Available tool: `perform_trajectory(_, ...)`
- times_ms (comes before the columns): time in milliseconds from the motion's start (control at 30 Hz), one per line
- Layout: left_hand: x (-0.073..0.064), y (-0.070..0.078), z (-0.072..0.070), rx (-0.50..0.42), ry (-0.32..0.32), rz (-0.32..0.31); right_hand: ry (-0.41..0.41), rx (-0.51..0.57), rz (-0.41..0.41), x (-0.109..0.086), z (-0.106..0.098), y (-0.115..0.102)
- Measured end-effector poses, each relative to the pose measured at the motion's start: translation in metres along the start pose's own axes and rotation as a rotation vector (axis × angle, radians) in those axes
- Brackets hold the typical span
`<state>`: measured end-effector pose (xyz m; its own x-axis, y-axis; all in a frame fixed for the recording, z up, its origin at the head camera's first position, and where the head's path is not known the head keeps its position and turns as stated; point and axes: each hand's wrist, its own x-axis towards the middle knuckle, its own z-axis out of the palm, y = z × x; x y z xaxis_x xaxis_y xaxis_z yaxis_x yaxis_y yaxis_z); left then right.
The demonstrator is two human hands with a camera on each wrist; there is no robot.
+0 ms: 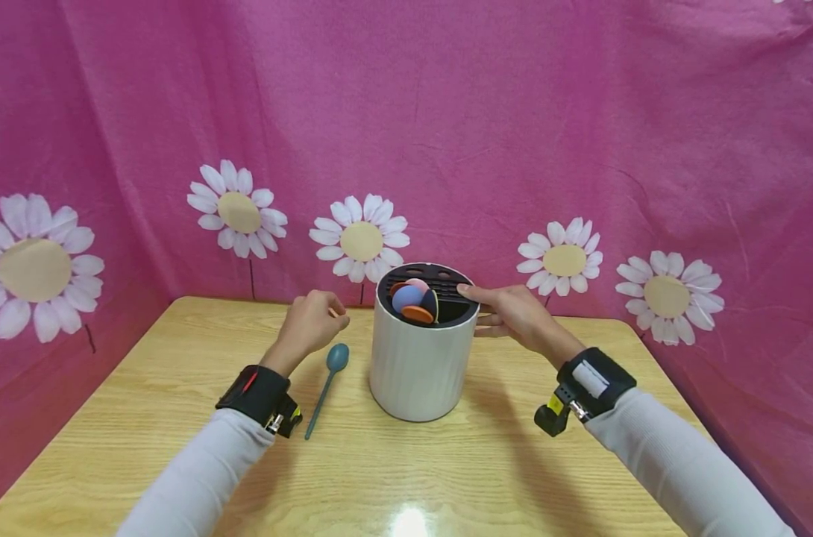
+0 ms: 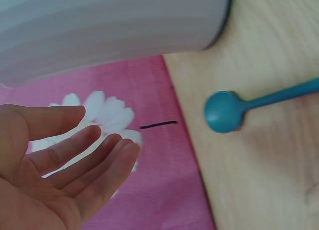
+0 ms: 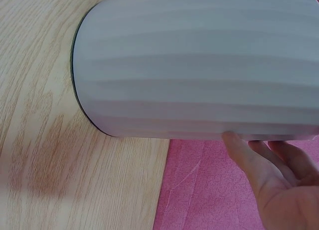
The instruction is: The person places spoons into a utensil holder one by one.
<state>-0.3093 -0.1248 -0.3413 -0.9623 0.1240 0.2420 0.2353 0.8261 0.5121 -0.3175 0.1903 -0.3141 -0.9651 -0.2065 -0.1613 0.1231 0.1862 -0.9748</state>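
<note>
A white ribbed utensil holder (image 1: 416,373) with a black slotted top (image 1: 447,287) stands upright on the table. Rounded spoon heads (image 1: 407,298) in blue, orange, pink and dark tones poke out of its left opening. My right hand (image 1: 514,313) grips the holder's right rim, thumb on the top and fingers against the outer wall. In the right wrist view, fingertips touch the ribbed side. To the left of the holder, my left hand (image 1: 310,324) hovers with loosely bent fingers and nothing in them. Below it lies a teal spoon (image 1: 337,358), which also shows in the left wrist view.
The wooden table (image 1: 178,418) ends at a pink cloth (image 1: 447,134) printed with white daisies, hanging close behind the holder and along both sides. Both wrists wear black straps with small cameras.
</note>
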Motion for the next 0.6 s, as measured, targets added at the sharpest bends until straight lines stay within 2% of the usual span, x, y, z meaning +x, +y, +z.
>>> perform_trajectory(333,-0.010,-0.024,0.021,0.058,-0.053,-0.058,0.004,-0.001,0.001,0.000,-0.001,0.001)
perform_trajectory(600,-0.016,-0.034,0.036,0.074,-0.158,-0.137,0.003,-0.012,-0.007,0.001,0.000,0.001)
